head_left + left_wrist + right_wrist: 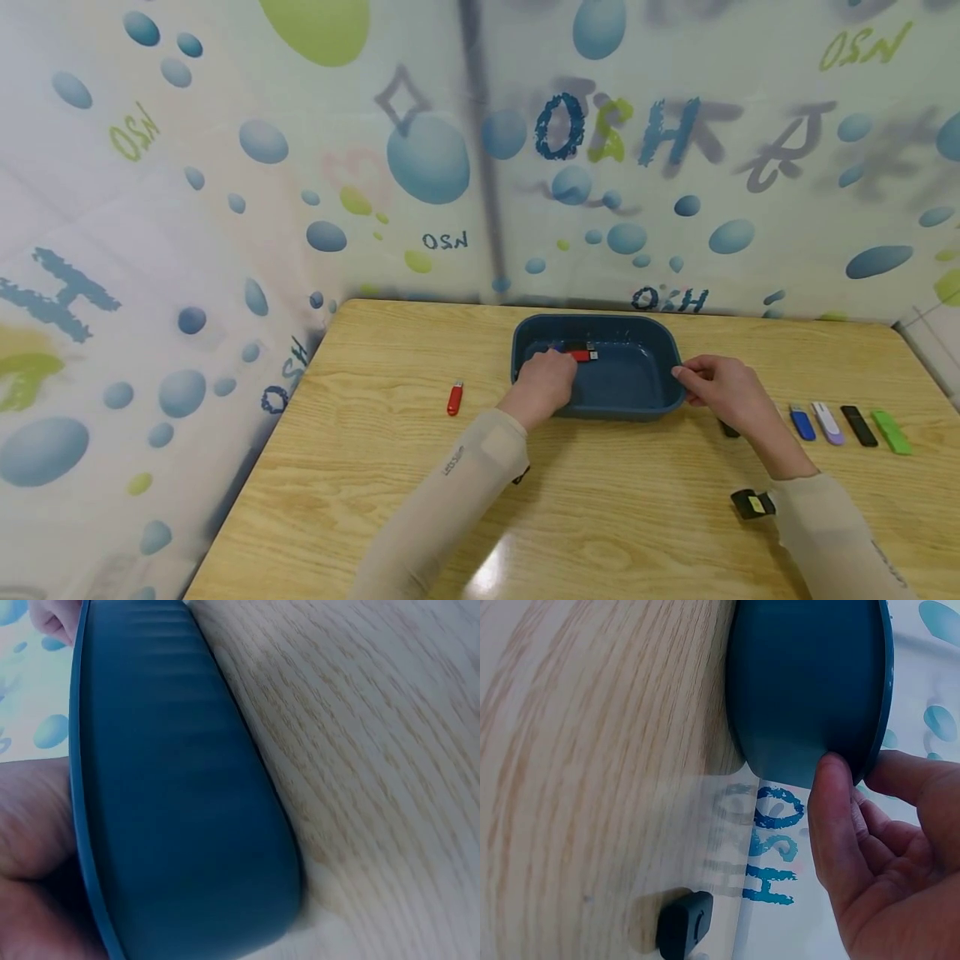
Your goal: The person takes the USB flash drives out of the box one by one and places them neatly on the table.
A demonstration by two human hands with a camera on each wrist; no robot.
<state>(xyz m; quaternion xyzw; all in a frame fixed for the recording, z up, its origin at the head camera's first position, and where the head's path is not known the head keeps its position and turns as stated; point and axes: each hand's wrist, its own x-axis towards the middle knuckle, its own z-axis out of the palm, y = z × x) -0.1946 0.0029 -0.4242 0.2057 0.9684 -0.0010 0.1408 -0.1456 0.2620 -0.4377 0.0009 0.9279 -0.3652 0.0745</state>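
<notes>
A dark blue rectangular bin (622, 412) stands on the wooden table near its back edge. Inside it, at the left, lie a red USB stick (581, 356) and some dark ones, partly covered by my left hand (546, 382). That hand reaches over the near rim into the bin; its fingertips are hidden, and whether they hold anything cannot be seen. At the bin's right end my right hand (723, 390) pinches the rim between thumb and fingers, as the right wrist view also shows at the bin's wall (802, 690).
A red USB stick (455, 398) lies left of the bin. To the right are a blue stick (802, 422), a white and purple one (828, 423), a black one (858, 426) and a green one (892, 432). Another black stick (684, 925) lies by my right hand. A patterned curtain stands behind.
</notes>
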